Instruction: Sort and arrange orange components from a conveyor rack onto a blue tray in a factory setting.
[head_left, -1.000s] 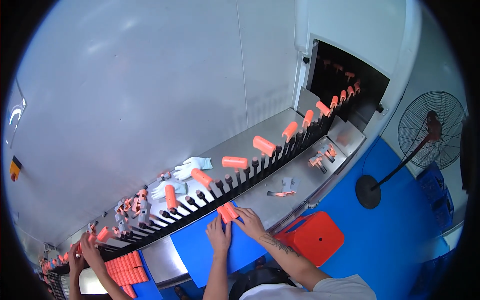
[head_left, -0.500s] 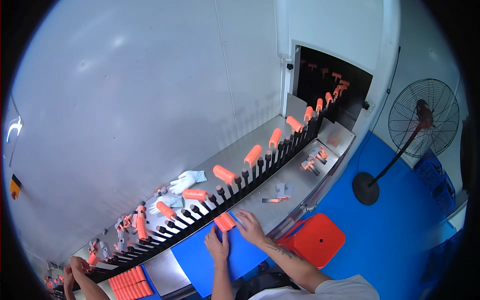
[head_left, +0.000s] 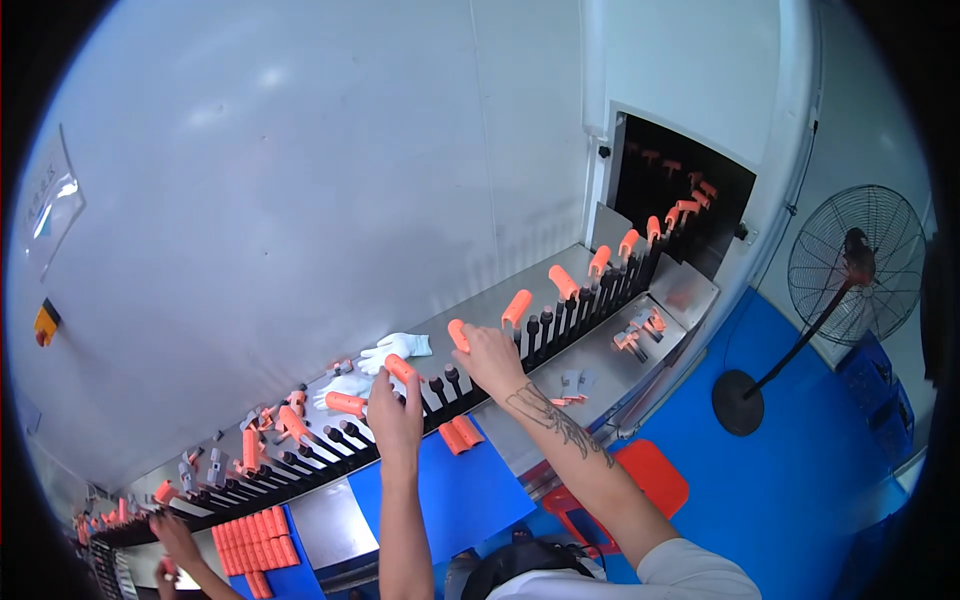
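Observation:
My right hand is closed on an orange half-round shell above the row of black posts. To its left, my left hand has its thumb and fingers at another orange half-round shell, gripping its lower end. Below both hands, a pair of orange shells lies side by side on the blue mat. More shells sit on the posts, one orange shell just left of my left hand and another right of my right hand.
Behind the posts lie white gloves and grey-and-orange clamps. Stacked orange shells are at the lower left, near a co-worker's hand. The posts run into a dark opening. A red stool and a fan stand right.
Both my hands have left the pair of shells on the mat and reached forward to shells at the posts. The view has shifted slightly, and the shells on the posts have moved left.

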